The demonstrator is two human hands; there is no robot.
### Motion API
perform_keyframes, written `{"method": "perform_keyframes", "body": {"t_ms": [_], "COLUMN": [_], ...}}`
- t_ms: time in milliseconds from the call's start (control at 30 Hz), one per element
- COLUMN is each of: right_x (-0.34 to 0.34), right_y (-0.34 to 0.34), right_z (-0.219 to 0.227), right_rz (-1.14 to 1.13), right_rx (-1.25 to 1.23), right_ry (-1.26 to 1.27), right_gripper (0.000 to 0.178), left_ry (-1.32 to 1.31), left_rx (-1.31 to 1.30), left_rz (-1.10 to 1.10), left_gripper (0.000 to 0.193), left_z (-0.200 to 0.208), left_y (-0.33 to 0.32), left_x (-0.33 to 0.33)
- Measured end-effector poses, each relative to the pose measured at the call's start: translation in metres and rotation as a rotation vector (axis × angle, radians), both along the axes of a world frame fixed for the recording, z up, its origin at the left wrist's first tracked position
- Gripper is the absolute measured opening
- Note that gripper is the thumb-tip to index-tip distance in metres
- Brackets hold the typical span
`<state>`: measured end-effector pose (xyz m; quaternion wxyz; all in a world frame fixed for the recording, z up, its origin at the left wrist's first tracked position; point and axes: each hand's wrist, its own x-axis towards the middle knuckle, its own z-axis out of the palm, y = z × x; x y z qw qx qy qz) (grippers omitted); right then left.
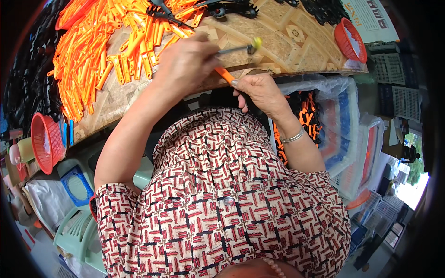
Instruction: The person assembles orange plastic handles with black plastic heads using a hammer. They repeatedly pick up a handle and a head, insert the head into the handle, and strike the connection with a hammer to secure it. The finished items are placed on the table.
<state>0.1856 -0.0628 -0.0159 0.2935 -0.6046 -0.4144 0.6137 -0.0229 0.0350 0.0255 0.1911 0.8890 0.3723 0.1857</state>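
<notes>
My left hand (185, 62), smeared by motion above the table edge, is closed. Out of it, toward the right, sticks a thin grey tool (234, 49) with a dark collar and a yellow end. My right hand (259, 90) pinches the right end of a narrow orange plastic handle (224, 74) between thumb and fingers. The handle's other end runs up against my left hand, and whether the left fingers touch it is hidden. A large heap of similar orange handles (88, 60) lies on the table left of my hands, and some black toothed pieces (232, 9) are at the far side.
The patterned table (287, 34) has a curved near edge. Black parts (30, 69) pile up at far left. Red baskets stand at left (46, 143) and right (350, 41). Below the table, a plastic-lined crate (340, 125) stands near orange and black pieces (308, 113). A green chair (79, 234) is lower left.
</notes>
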Motion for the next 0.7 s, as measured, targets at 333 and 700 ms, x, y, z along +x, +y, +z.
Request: {"method": "perform_keyframes", "body": {"t_ms": [333,700], "right_x": [-0.024,-0.031], "right_y": [-0.008,-0.006], "right_z": [-0.002,0.005], "right_rz": [-0.135,-0.165], "right_rx": [-0.053,-0.076], "right_ry": [0.235,0.270], "right_gripper": [0.031,0.025], "left_ry": [-0.099,0.032], "left_rx": [0.019,-0.146], "left_rz": [0.058,0.134], "left_gripper": [0.048,0.053], "left_z": [0.002,0.017], "left_y": [-0.054,-0.087], "left_x": [-0.056,-0.070]}}
